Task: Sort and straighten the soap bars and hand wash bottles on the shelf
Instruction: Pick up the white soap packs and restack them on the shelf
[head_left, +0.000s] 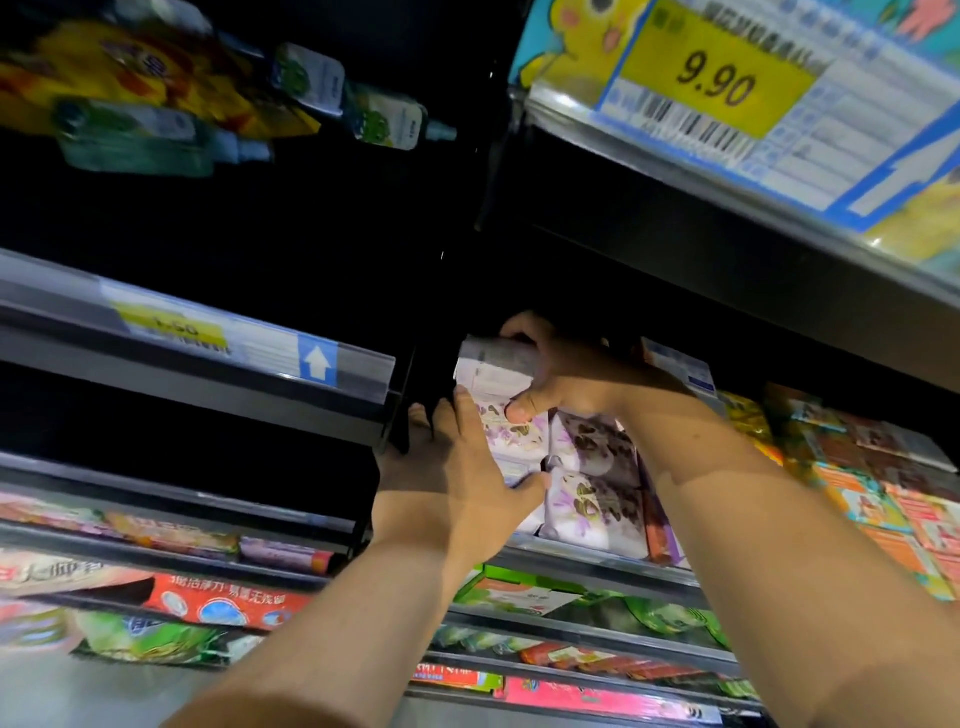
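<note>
Lilac-and-white wrapped soap bar packs (595, 467) w/ a purple flower print are where it's at rn, centre of the frame, sitting on the grey metal shelf edge (613, 569).

Progress-wise I'd say mid-job. The packs lower in that pile look squared up, faces front and touching each other, but the top pale lilac soap pack (491, 366) is tilted and not seated yet. The orange and red carton packs (883, 514) at the right of the frame look kinda jumbled, tho it's blurry so can't swear to it. The translucent green hand wash bottles (387, 119) in the upper left are well apart from both hands and point at diff angles, so imo those are left to do (camera's tilted, so hard to judge).

Hands: the right hand (563, 376) comes in from the lower right w/ fingers curled over the top pack and thumb pressed on its front, so it's clamped on that one. The left hand (447, 462) comes from the lower left, fingers straight and flat against the left side of the pile, thumb touching the front of a lower pack. That's bracing, not grabbing, afaict. The hands are close together, right just above left, w/ the pile between them.
</note>
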